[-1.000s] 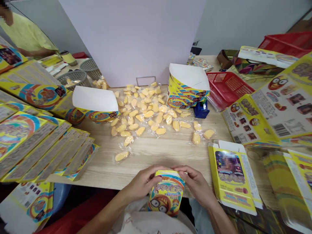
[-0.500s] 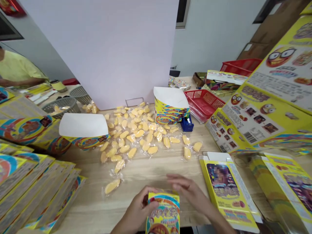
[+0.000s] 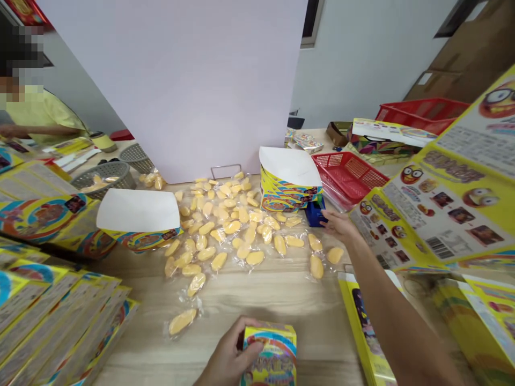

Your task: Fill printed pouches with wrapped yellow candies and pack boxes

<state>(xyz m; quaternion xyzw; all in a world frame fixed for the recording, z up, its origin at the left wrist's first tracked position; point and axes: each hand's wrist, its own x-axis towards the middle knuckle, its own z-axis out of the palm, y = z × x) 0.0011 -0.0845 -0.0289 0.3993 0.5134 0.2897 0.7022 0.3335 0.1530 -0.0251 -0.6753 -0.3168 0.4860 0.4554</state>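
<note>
Near the table's front edge my left hand [image 3: 236,351] grips a yellow printed carton [image 3: 274,354] by its left side, thumb across the front. My right hand [image 3: 340,225] is stretched far forward with its fingertips at a blue tape dispenser [image 3: 315,213]; whether they pinch it or only touch it is hard to make out. Just behind the dispenser stands a stack of printed paper trays [image 3: 290,179] with white insides. Many yellow, oval, clear-wrapped pieces [image 3: 232,228] lie spread over the middle of the table [image 3: 225,305].
Filled-looking cartons [image 3: 60,321] stand in a row at left, beside another paper tray [image 3: 139,217]. Flat cartons [image 3: 370,332] and large display boxes [image 3: 438,193] crowd the right. A red basket [image 3: 350,174] sits behind. At far left is a person in a yellow shirt [image 3: 52,112].
My right hand has left the carton's top and reached forward right to the tape dispenser. My left hand still holds the carton. The view has shifted slightly.
</note>
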